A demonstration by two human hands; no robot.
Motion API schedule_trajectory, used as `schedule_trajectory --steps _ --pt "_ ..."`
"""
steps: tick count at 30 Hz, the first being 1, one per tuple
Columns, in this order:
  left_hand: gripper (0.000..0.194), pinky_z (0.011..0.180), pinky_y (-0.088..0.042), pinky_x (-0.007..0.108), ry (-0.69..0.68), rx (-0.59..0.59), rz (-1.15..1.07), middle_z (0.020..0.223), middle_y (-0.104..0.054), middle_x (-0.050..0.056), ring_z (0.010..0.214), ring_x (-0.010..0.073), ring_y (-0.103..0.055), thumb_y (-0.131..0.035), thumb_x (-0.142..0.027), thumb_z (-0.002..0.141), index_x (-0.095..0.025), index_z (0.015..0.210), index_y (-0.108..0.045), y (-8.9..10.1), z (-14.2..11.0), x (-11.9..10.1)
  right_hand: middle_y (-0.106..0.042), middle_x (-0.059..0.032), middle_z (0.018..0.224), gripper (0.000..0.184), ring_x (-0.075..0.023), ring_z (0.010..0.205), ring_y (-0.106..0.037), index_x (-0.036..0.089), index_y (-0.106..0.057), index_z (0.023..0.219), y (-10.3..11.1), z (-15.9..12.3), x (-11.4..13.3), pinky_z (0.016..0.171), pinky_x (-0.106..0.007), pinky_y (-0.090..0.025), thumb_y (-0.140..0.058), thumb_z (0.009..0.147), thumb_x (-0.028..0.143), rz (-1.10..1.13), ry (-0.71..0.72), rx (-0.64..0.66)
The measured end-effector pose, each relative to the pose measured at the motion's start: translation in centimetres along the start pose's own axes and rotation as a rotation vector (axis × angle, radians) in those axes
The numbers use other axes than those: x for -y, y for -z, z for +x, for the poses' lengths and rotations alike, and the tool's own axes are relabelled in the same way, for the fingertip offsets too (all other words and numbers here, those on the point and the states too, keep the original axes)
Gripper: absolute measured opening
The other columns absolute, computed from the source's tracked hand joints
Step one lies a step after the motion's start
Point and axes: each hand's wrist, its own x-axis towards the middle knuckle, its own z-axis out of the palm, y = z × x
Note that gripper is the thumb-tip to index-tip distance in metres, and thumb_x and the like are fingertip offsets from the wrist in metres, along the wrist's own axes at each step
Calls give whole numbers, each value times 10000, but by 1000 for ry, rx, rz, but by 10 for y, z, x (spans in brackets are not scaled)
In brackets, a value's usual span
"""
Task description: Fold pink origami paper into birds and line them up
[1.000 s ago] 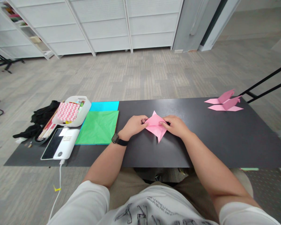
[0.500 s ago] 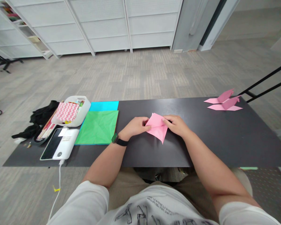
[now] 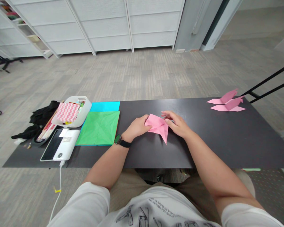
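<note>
- From the head view, here's the green sheet (image 3: 98,129) lying flat on the dark table (image 3: 217,138), our landmark for everything else.
- Right of the green sheet, well apart from it, the pink paper (image 3: 157,123) sits between both hands, creased across, one sharp point aimed at the person.
- The left hand (image 3: 137,126), between the green sheet and that paper, has it pinched by its left side, thumb on top!
- The right hand (image 3: 177,124), farther right of the green sheet, shows its fingers loosely spread, thumb at the paper's right corner; contact there is hard to judge.
- Far right of the green sheet, two folded pink birds (image 3: 227,104) rest side by side.
- Peeking out beyond the green sheet, a blue sheet (image 3: 105,106).
- Left of the green sheet: a white basket (image 3: 84,115) carrying a zigzag-patterned item (image 3: 67,112), and, nearer the person, a white device (image 3: 69,143) with its cable (image 3: 60,179).
</note>
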Motion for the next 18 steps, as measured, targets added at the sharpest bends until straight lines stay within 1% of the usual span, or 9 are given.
schedule_trajectory --steps 2,5,8,10,13,15,17,18 --pt "469 947 -578 381 26 -14 -30 1282 -787 96 1107 301 -763 -727 -258 888 -199 1350 -670 -1 2 2 -689 -114 1378 410 -284 1246 -674 318 -637 1432 4 0 2 1082 -507 -556 -543 1082 511 -13 66 -44" --pt "484 978 -577 391 39 -28 -65 1309 -778 99 1141 303 -756 -731 -259 886 -194 1360 -659 -3 5 5 -636 -125 1446 363 -333 1394 -581 316 -721 1312 9 -1 9 1195 -586 -462 -592 1055 538 -85 166 -53" --pt "494 1012 -573 410 48 -38 -74 1315 -776 105 1167 312 -747 -727 -269 885 -196 1369 -664 -4 7 6 -587 -113 1518 353 -366 1484 -501 324 -783 1228 10 -3 18 1250 -639 -384 -619 1030 566 -128 240 12" --pt "499 1021 -571 411 59 -48 -81 1307 -780 104 1163 311 -748 -725 -267 879 -199 1370 -672 -5 7 6 -571 -92 1550 335 -379 1526 -455 342 -798 1207 9 -4 23 1278 -673 -330 -699 979 566 -163 278 61" --pt "454 997 -572 390 62 -57 -93 1282 -790 89 1137 297 -752 -694 -257 890 -206 1341 -697 -5 7 6 -570 -74 1571 278 -385 1542 -439 341 -811 1146 5 -6 27 1305 -715 -243 -803 913 493 -238 310 98" --pt "362 945 -575 364 44 -56 -106 1225 -805 72 1075 274 -761 -666 -287 924 -212 1272 -726 -6 8 7 -589 -70 1559 191 -370 1534 -456 331 -817 1095 3 -7 28 1311 -716 -235 -796 924 415 -271 311 100" --pt "281 865 -574 334 27 -58 -122 1130 -816 57 982 247 -763 -638 -362 971 -210 1182 -746 -6 8 9 -618 -61 1526 114 -346 1506 -492 330 -820 1041 2 -7 27 1303 -702 -275 -759 946 342 -281 298 98" --pt "279 825 -570 324 26 -61 -128 1077 -816 52 939 238 -760 -621 -405 993 -208 1143 -748 -7 8 9 -631 -57 1508 101 -337 1488 -512 331 -821 1015 2 -7 26 1295 -695 -301 -742 953 315 -281 290 96"
